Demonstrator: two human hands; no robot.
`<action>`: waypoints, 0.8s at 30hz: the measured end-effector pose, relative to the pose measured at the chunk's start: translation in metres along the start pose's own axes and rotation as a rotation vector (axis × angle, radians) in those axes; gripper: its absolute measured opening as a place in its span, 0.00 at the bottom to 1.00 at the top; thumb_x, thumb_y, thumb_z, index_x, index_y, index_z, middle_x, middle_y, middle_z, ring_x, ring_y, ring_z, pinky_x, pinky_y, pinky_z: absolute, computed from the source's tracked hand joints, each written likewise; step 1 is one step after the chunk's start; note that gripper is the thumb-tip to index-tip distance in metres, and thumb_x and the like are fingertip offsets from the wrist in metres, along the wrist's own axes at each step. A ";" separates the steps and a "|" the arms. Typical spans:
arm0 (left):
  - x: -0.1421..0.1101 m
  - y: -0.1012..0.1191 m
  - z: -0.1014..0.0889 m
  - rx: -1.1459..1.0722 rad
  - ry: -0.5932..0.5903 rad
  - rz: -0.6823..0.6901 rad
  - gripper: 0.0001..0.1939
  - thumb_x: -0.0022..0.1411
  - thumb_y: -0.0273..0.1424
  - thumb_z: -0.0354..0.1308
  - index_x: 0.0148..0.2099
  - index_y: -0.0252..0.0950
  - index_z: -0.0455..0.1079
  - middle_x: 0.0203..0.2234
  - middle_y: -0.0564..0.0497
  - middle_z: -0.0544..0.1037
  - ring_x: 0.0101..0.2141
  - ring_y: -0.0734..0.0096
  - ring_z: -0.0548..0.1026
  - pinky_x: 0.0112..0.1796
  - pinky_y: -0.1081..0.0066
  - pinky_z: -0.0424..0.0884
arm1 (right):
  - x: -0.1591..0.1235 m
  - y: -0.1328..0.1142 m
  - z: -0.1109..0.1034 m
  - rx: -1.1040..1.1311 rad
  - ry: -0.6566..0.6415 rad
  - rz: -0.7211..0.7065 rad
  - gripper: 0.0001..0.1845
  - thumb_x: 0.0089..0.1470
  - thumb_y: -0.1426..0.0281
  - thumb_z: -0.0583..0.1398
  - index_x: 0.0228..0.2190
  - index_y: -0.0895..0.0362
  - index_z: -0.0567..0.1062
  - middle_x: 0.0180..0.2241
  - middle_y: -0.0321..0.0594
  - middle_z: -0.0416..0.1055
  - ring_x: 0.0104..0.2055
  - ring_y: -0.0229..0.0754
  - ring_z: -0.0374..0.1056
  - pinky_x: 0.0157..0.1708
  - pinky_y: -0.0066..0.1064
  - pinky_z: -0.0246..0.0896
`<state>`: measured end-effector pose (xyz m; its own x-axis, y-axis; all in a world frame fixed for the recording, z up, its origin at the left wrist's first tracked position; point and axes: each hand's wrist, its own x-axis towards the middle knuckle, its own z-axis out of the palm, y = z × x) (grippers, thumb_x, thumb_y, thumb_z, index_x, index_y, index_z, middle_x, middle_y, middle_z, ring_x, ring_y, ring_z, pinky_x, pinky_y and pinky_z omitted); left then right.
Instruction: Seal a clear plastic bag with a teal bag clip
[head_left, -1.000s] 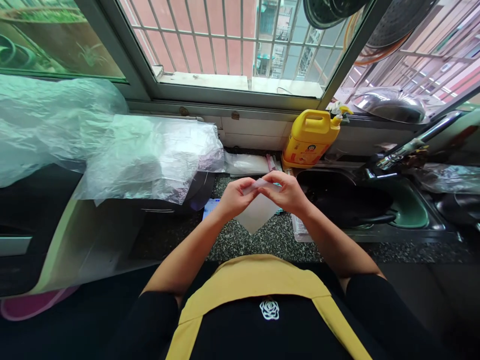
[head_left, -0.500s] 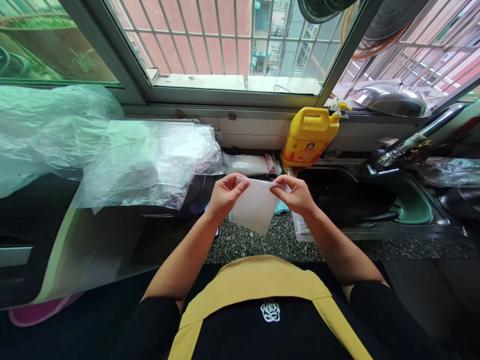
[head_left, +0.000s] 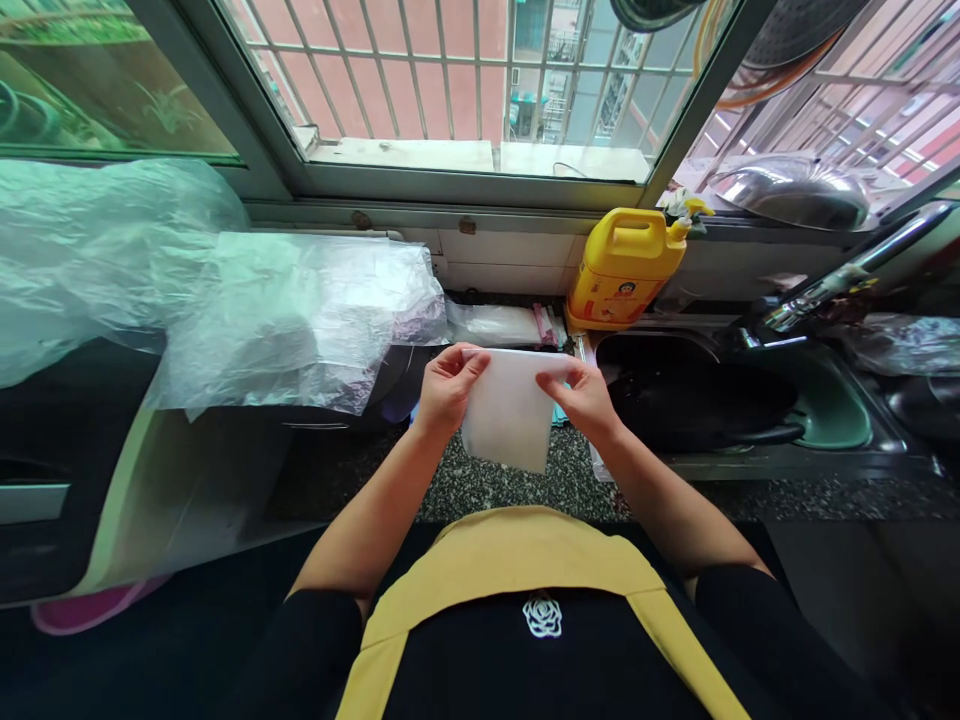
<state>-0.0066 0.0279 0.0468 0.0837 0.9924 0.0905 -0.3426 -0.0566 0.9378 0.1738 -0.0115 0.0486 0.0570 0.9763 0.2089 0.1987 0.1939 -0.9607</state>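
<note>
Between my hands hangs a frosted, translucent plastic bag point(head_left: 508, 415), flat and roughly square. My left hand point(head_left: 448, 385) pinches its upper left corner between thumb and fingers. At the upper right corner, my right hand point(head_left: 585, 395) grips the top edge the same way. The bag hangs above the speckled dark countertop point(head_left: 480, 495) and hides part of it. Just beyond my hands lies a clear packet with white contents point(head_left: 499, 325). Below my right wrist, part of a clear plastic container point(head_left: 600, 465) shows.
A yellow jug point(head_left: 626, 270) stands by the window ledge. To the right is a sink holding a black pan point(head_left: 697, 405) and a green basin point(head_left: 836, 410), under a metal faucet point(head_left: 814, 290). Plastic sheeting point(head_left: 300, 320) covers things at left. A pink basin point(head_left: 97, 605) sits low left.
The bag has turned from a slanted hang to a straighter, flatter one, with its top edge pulled more taut. Both hands keep their pinch. The view has shifted slightly.
</note>
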 end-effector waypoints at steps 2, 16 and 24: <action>0.000 0.001 -0.004 0.090 -0.011 0.064 0.19 0.45 0.47 0.66 0.25 0.35 0.70 0.18 0.57 0.67 0.20 0.81 0.63 0.22 0.78 0.60 | -0.001 0.003 0.001 -0.039 0.014 -0.022 0.20 0.47 0.52 0.61 0.23 0.57 0.71 0.23 0.35 0.68 0.26 0.35 0.61 0.27 0.28 0.58; 0.015 0.057 0.008 1.084 -0.573 0.573 0.11 0.61 0.31 0.54 0.28 0.34 0.71 0.24 0.51 0.73 0.26 0.76 0.68 0.28 0.74 0.63 | 0.006 -0.001 0.011 -0.365 -0.207 -0.219 0.18 0.43 0.58 0.65 0.34 0.56 0.73 0.33 0.41 0.71 0.35 0.42 0.64 0.34 0.33 0.60; 0.016 0.056 -0.003 0.834 -0.461 0.394 0.09 0.57 0.29 0.55 0.25 0.33 0.68 0.19 0.53 0.69 0.22 0.78 0.65 0.24 0.76 0.62 | -0.022 0.030 -0.002 -0.262 -0.255 0.018 0.20 0.47 0.54 0.60 0.19 0.57 0.68 0.20 0.35 0.62 0.23 0.34 0.56 0.23 0.27 0.51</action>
<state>-0.0276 0.0415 0.0997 0.5169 0.7585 0.3969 0.3200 -0.6013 0.7322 0.1803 -0.0275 0.0157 -0.1759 0.9785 0.1081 0.4455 0.1770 -0.8776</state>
